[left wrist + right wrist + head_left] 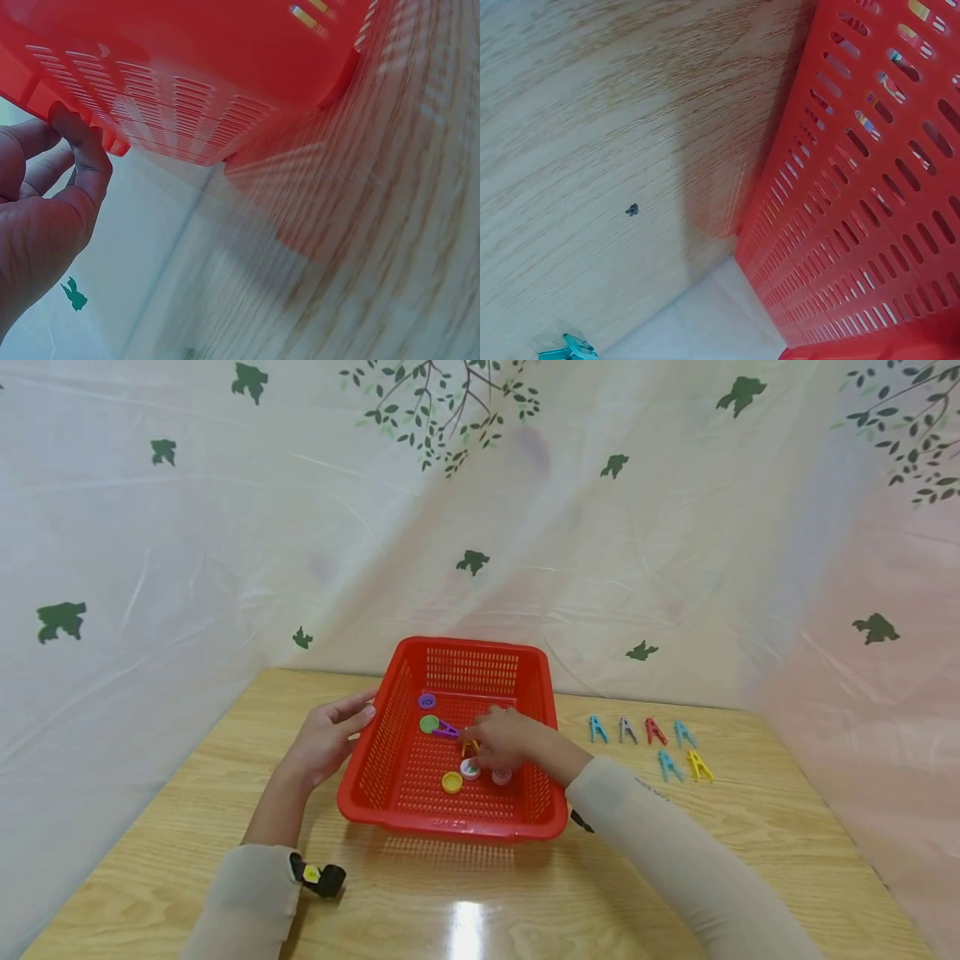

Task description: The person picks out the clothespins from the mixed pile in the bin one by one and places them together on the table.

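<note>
A wooden tabletop (187, 827) carries a red basket (525, 827) at frame centre. The left hand (324, 745) rests open against its left wall. The right hand (504, 737) reaches inside, fingers curled over a yellow peg (470, 747); whether it is gripped cannot be told.

Beige long sleeves (660, 852), black wrist camera (318, 877)

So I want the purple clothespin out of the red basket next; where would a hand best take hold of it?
Probably from straight above, since the basket walls block any sideways approach. The purple clothespin lies flat on the basket floor, one end touching the green cap, so pinch its two long sides near the free end, away from the cap. The right hand is already inside, just beside it.
</note>
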The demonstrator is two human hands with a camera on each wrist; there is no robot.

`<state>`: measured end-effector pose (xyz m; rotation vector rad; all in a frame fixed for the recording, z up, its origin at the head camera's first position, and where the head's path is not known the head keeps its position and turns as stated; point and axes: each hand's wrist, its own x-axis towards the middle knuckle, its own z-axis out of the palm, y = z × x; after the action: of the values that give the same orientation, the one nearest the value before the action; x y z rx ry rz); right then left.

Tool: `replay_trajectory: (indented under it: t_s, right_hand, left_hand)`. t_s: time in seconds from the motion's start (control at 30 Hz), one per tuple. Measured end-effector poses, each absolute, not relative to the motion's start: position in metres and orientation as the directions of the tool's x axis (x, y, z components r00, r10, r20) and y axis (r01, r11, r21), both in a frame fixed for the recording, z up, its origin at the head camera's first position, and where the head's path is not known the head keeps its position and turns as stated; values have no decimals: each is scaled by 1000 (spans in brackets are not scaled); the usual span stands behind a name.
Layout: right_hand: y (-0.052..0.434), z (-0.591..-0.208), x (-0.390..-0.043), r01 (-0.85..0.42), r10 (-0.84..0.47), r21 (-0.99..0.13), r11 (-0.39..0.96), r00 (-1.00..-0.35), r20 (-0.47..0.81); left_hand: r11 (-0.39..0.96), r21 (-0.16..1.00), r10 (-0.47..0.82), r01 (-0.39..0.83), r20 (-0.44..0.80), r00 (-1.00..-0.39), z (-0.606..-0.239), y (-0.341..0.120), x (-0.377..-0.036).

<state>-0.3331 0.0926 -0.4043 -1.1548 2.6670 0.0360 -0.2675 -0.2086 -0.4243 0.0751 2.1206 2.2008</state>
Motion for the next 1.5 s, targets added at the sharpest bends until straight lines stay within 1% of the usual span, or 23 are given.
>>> replay_trajectory:
  t_s: [0.17, 0.4, 0.57, 0.83, 1.23, 1.5]
  right_hand:
    - [93, -404, -332, -729, -723, -70, 680, -654, -222]
    - [95, -402, -331, -740, -744, -112, 663, -634, -211]
    - [95, -401, -331, -749, -755, -122, 651, -623, -205]
    - [95, -400, -331, -755, -768, -144, 640, -622, -155]
    - [94, -403, -330, -729, -741, -144, 670, -641, -201]
    - [93, -403, -330, -739, -749, -137, 659, -630, -204]
  left_hand:
    - [-38, 999, 97, -20, -17, -995, -425, -208, -267]
    - [-39, 999, 93, -24, -20, -995, -424, -208, -267]
    - [-34, 999, 91, -32, -29, -995, -424, -208, -266]
    - [-36, 999, 96, -26, -23, -995, -424, -207, -267]
    - [-37, 999, 95, -30, -26, -995, -423, -207, -265]
    - [-43, 999, 92, -32, -28, -995, -423, -208, -265]
